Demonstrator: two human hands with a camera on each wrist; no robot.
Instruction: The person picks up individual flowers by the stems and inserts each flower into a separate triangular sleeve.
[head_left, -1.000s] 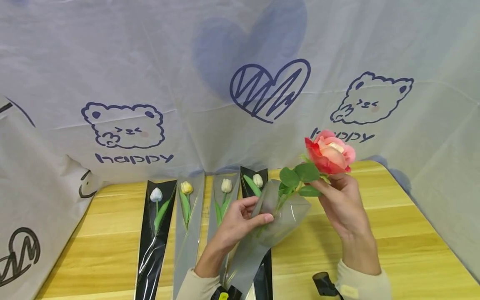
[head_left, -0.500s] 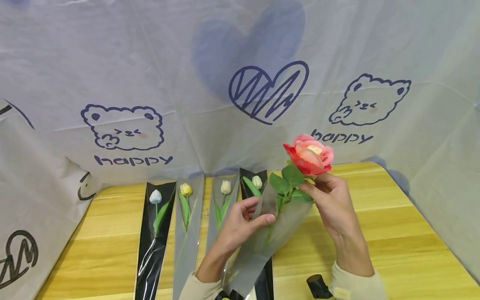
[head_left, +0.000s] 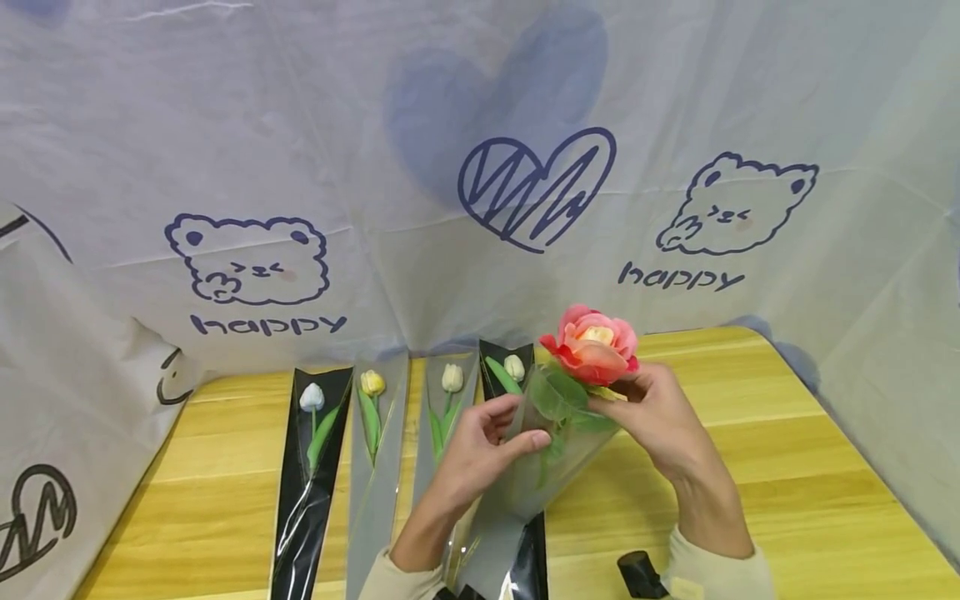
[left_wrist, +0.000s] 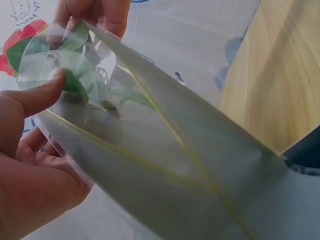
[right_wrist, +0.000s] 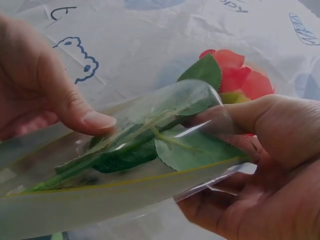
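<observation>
A pink-red rose [head_left: 596, 346] with green leaves [right_wrist: 195, 145] stands tilted in the mouth of a clear grey flower sleeve [head_left: 551, 483]. Its bloom is outside, while the leaves and stem show through the film. My left hand [head_left: 476, 454] pinches the sleeve's side, thumb in front and fingers behind. Just under the bloom, my right hand [head_left: 663, 425] holds the rose by its stem at the sleeve's rim. In the left wrist view, gold lines cross the sleeve [left_wrist: 195, 145]. The stem's lower end is hard to make out.
Several sleeved tulips lie in a row on the wooden table [head_left: 225, 467]: pale blue [head_left: 312, 397], yellow [head_left: 372, 382], cream [head_left: 452, 377] and white [head_left: 514, 367], the last partly behind the held sleeve. A printed cloth [head_left: 360, 167] hangs behind the table.
The rose and right hand have moved left and down. The leaves, outside the film before, are now mostly inside the sleeve. The left hand has stayed nearly in place.
</observation>
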